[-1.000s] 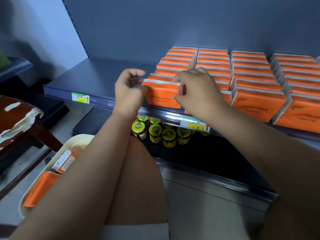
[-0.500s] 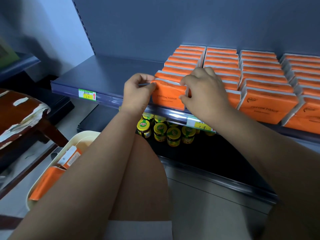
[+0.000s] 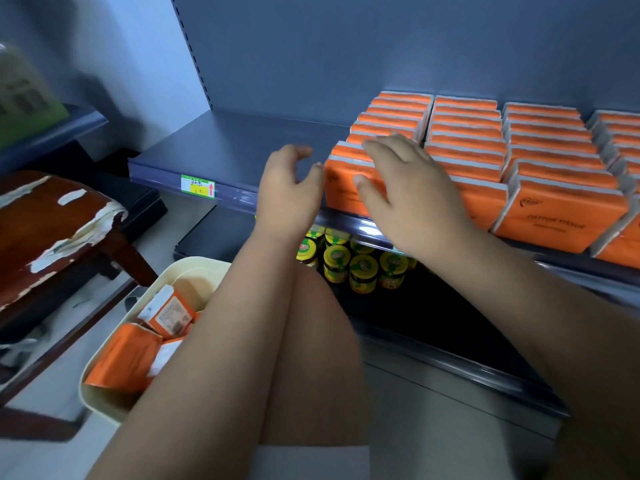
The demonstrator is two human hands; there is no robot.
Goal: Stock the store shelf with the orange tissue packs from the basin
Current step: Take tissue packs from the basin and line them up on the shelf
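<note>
- Tissue pack (image 3: 341,190), orange, foremost in the leftmost row, stands upright at the front lip of the shelf (image 3: 242,147), between a person's two hands.
- The left hand (image 3: 287,192) hangs just beside the pack's left edge, fingers loosely curved and apart, gripping nothing. Motion blur hides whether a fingertip brushes the pack.
- The right hand (image 3: 412,199) spreads open over the pack's top and front face, fingers straight and thumb across the orange front, holding nothing.
- Behind and to the right, rows of orange packs (image 3: 554,143) stand face-forward, four rows across, packed close and running back toward the rear panel.
- Left of the leftmost row, a broad stretch of dark blue deck runs to the perforated upright. A green-and-yellow price tag (image 3: 197,186) sits on the front rail there.
- The cream basin (image 3: 104,405) sits on the floor low at left, partly under the left forearm and well apart from the shelf's front pack.
- More loose packs (image 3: 121,362) lie jumbled in the basin, one tipped up to show a printed back.
- Yellow-lidded jars (image 3: 363,271) cluster on the lower shelf right below both hands, just beyond the person's knee.
- A worn wooden stool (image 3: 52,220) with peeling finish stands at far left, near the basin.
</note>
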